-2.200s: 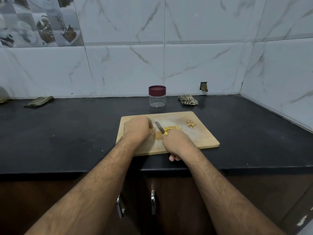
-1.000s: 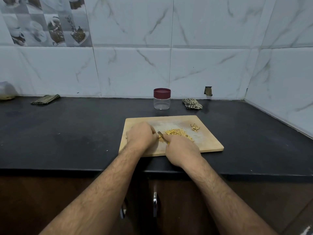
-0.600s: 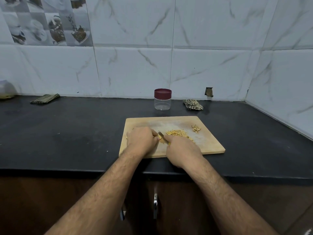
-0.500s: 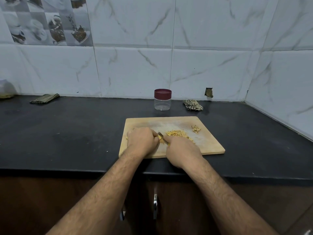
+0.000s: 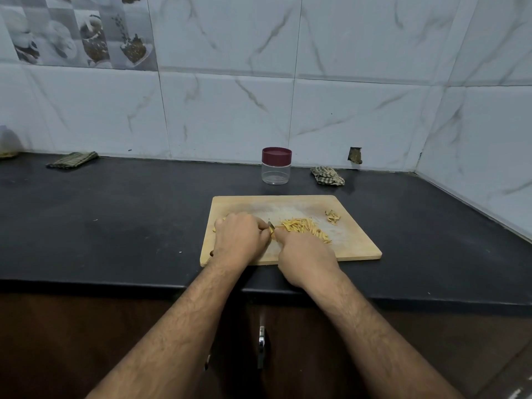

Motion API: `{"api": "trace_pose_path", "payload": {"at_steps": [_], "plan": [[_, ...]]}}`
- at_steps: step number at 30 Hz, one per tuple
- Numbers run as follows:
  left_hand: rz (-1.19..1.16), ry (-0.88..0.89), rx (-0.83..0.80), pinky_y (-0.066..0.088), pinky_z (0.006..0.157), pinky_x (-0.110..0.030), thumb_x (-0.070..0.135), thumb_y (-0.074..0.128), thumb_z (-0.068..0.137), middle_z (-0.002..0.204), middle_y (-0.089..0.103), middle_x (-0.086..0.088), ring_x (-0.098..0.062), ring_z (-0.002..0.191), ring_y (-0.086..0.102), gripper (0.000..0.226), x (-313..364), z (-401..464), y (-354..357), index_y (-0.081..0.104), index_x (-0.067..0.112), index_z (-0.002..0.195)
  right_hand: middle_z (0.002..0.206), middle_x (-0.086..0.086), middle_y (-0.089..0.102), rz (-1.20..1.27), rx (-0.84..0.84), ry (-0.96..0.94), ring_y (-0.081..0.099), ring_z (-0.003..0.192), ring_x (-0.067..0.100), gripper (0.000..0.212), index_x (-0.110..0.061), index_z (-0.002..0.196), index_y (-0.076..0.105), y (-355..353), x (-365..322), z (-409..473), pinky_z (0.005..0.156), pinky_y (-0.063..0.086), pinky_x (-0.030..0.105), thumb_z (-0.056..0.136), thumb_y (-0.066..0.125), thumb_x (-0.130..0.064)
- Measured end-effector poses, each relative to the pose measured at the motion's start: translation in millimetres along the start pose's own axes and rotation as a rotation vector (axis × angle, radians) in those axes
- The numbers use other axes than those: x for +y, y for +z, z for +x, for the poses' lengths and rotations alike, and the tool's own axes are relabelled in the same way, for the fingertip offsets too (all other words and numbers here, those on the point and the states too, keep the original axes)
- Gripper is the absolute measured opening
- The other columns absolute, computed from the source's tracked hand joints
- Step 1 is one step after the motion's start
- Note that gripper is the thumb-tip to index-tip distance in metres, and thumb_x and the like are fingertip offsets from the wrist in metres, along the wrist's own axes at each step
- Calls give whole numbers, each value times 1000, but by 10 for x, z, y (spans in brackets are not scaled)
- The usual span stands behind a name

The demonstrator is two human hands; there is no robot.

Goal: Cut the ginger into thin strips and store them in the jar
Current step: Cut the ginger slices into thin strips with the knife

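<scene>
Left hand (image 5: 239, 240) curled, knuckles up; right hand (image 5: 305, 256) apparently gripping, fingers hidden; forearms converging.

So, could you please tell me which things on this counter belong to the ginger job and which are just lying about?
For the job:
- cutting board
- ginger strips
- knife
- jar, lid on
- left hand
- right hand

Lying about:
- crumpled cloth
- folded cloth
- small scraps

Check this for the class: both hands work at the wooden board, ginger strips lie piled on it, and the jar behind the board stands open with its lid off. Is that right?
One thing is wrong: the head view shows the jar closed, its maroon lid on. The hands, the board and the ginger strips are as stated.
</scene>
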State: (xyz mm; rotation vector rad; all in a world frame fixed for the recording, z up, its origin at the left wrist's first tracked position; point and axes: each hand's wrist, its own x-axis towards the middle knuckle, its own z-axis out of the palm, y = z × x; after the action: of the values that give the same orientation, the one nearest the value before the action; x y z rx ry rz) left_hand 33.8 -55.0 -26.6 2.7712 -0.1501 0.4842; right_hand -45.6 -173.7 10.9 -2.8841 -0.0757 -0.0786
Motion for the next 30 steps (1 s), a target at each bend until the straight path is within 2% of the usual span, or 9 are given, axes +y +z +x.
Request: {"api": "trace_pose_path", "payload": {"at_steps": [7, 10, 14, 20, 30], "plan": [[48, 16, 6, 33, 92, -40, 34, 45, 92, 104, 71, 7, -22, 102, 56, 33, 27, -59, -46, 74, 40, 108, 126, 4, 60, -30, -30, 4, 57, 111, 26, 70, -39, 154, 24, 44, 65, -194, 76, 43, 34, 95, 41, -7], [69, 43, -21, 32, 91, -40, 33, 44, 92, 101, 69, 6, -22, 98, 53, 35, 45, -79, -75, 74, 38, 108, 127, 4, 60, -16, -25, 24, 57, 111, 26, 68, -38, 153, 26, 13, 88, -234, 79, 46, 35, 94, 41, -8], [85, 68, -69, 31, 95, -41, 35, 41, 94, 109, 64, 1, -24, 103, 51, 39, 14, -103, -100, 70, 37, 119, 129, 1, 60, 4, -6, 47, 57, 113, 24, 65, -38, 153, 28, -20, 77, -204, 82, 49, 35, 96, 40, -10], [90, 74, -71, 31, 93, -42, 35, 40, 93, 105, 62, 0, -22, 100, 49, 39, 17, -115, -103, 71, 36, 117, 133, 3, 59, 51, 5, 53, 56, 118, 24, 63, -37, 152, 31, -34, 31, -81, 90, 49, 35, 96, 41, -10], [58, 71, -67, 31, 92, -41, 34, 42, 92, 107, 63, 0, -23, 104, 51, 39, 4, -114, -102, 69, 36, 120, 136, 2, 58, 24, 4, 38, 54, 120, 24, 62, -39, 151, 33, 8, 9, 4, 89, 46, 35, 96, 40, -10]]}}
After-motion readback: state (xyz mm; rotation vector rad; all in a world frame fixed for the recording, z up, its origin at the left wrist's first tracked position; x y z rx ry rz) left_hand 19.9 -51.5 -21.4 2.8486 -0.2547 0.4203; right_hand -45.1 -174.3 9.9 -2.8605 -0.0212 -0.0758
